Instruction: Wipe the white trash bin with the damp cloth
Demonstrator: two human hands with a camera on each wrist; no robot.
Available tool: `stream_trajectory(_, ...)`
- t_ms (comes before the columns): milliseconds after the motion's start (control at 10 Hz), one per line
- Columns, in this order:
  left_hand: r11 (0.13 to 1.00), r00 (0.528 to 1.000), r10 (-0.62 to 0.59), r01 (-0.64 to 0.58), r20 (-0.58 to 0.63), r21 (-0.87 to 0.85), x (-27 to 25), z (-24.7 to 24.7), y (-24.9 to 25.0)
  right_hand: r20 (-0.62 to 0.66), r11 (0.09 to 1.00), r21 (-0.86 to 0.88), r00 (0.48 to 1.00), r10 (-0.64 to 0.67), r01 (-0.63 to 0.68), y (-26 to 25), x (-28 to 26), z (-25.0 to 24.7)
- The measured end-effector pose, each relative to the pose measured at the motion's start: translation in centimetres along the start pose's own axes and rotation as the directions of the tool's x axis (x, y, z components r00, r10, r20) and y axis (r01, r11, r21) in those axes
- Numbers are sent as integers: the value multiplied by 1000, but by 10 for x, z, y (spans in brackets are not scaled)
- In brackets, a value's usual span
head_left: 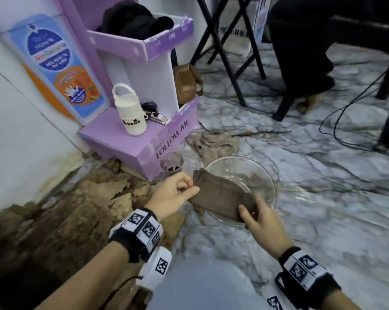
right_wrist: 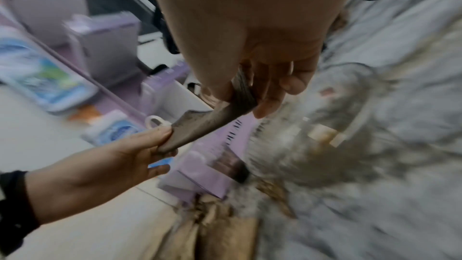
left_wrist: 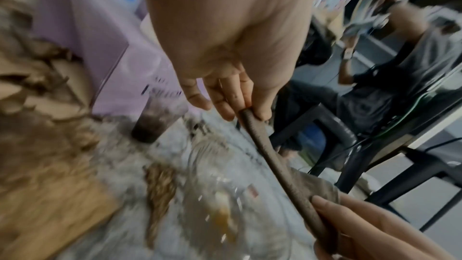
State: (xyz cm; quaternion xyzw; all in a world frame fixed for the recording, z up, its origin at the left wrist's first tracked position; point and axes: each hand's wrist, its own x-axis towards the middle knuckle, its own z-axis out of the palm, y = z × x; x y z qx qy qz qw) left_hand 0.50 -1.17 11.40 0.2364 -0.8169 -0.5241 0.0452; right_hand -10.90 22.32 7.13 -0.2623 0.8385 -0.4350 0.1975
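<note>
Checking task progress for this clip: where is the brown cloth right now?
In the head view the brown cloth is stretched between the left hand and right hand, over the near rim of the glass bowl on the floor.

Open marble floor (head_left: 323, 209) lay at the right of the head view. The glass bowl (head_left: 265, 175) sat at centre, below the hands. A purple stand (head_left: 144, 144) with a white bottle (head_left: 130, 113) blocked the upper left. Chair legs (head_left: 231, 70) and cables (head_left: 345, 121) crowded the upper right.

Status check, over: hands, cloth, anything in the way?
Left hand and right hand both pinch the folded brown cloth over the clear glass bowl. Bin not identifiable.
</note>
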Motion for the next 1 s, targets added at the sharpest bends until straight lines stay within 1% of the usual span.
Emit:
stream_trajectory(100, 999, 999, -45, 46, 21, -10, 11, 32, -29, -44, 996, -51, 996, 76, -78, 35, -6, 14)
stream_trajectory(200, 997, 997, -77, 77, 19, -5, 21, 62, -57, -96, 982, -57, 980, 173, -179, 63, -11, 26)
stream_trajectory(300, 992, 992, -124, 124, -10, 29, 28, 84, -78, -118, 974, -36, 968, 219, -225, 88, -15, 40)
stream_trajectory(400, 984, 984, -170, 173, -58, 48, 29, 96, -90, -143, 962, -22, 953, 268, -274, 99, -16, 48)
stream_trajectory(500, 979, 974, -196, 201, -118, 38, 27, 101, -98, -168, 938, -66, 931, 325, -340, 91, -13, 48)
stream_trajectory(600, 972, 961, -233, 236, -149, 4, 25, 105, -100, -187, 906, -33, 893, 410, -423, 92, -12, 49)
stream_trajectory(700, 969, 957, -249, 246, -147, -39, 27, 106, -99, -195, 900, 23, 881, 431, -435, 101, -11, 52)
stream_trajectory(800, 954, 946, -298, 290, -127, -78, 22, 101, -99, -184, 889, 28, 872, 454, -457, 97, -15, 51)
stream_trajectory(900, 952, 943, -305, 296, -136, -82, 14, 92, -104, -179, 899, 51, 882, 437, -435, 93, -16, 47)
stream_trajectory(1000, 947, 941, -316, 304, -121, -102, -4, 85, -110, -226, 895, 61, 867, 444, -442, 85, -18, 41)
